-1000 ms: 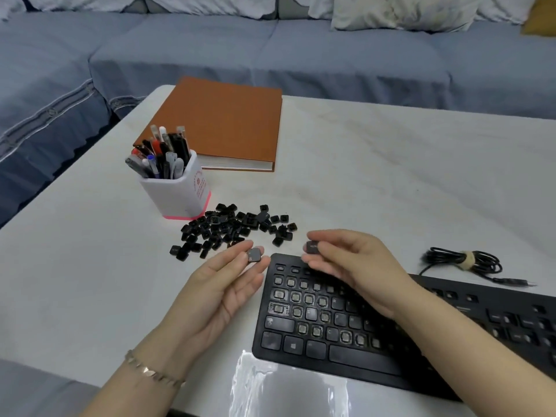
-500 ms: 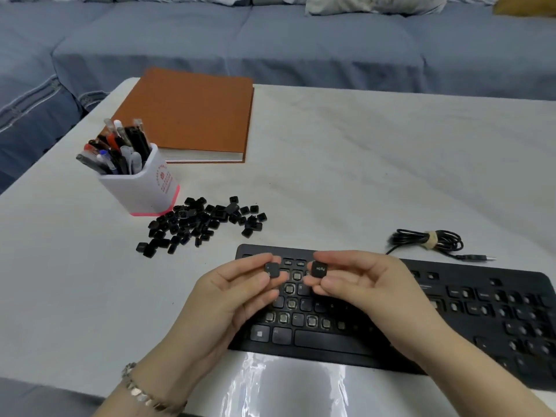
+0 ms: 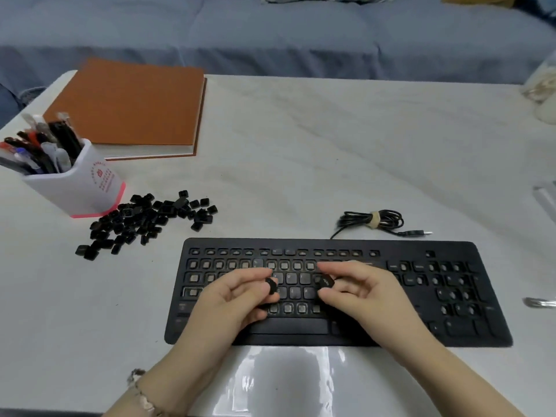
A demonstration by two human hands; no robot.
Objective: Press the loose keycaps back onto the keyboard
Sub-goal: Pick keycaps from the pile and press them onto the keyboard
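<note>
Keycaps in the air are my worry from here. The left hand pinches the left keycap between thumb and fingertip, tilted on edge. The right hand pinches the right keycap the same way. Both hover over the letter rows of the keyboard, and neither cap is seated.

Most sockets around them stand bare and look alike. I cannot read either legend, so a cap could easily go into the wrong spot. Pressed down while tilted like this, a cap might catch on one side only, and forcing it could bend its clips. The pinches are light, so a slip could drop a cap among the open sockets or send it off the table.

With both hands busy, nothing steadies the keyboard against a hard push. The pile of keycaps waits near the pen cup, so plenty remains.
</note>
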